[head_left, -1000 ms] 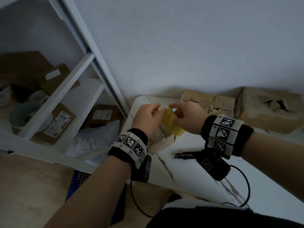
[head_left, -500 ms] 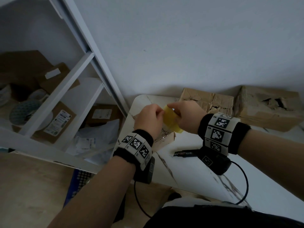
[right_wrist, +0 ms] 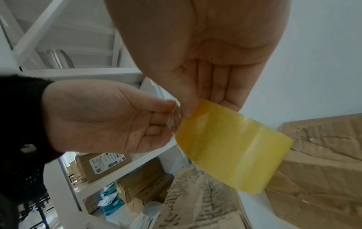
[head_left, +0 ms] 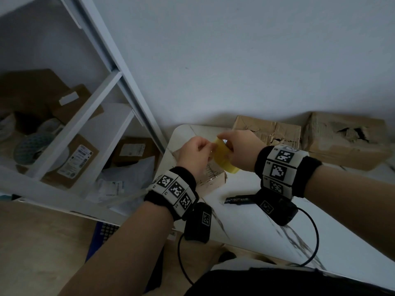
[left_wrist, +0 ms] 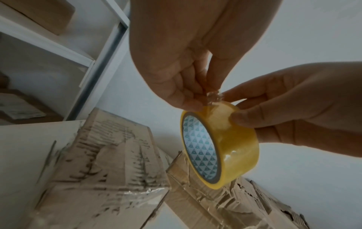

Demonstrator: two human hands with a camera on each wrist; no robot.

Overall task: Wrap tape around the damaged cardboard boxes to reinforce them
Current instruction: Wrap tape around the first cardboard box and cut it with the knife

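I hold the yellow tape roll in the air above the worktop: my right hand grips its rim, my left hand pinches the crumpled loose end. Below it a scuffed cardboard box lies near the worktop's left edge. Two torn boxes line the wall. On my left, the white shelf unit is crowded with labelled parcels.

Two hands are up, left hand and right hand. One tape roll between them. Three cardboard boxes on the table: first, second, third. One black marker.
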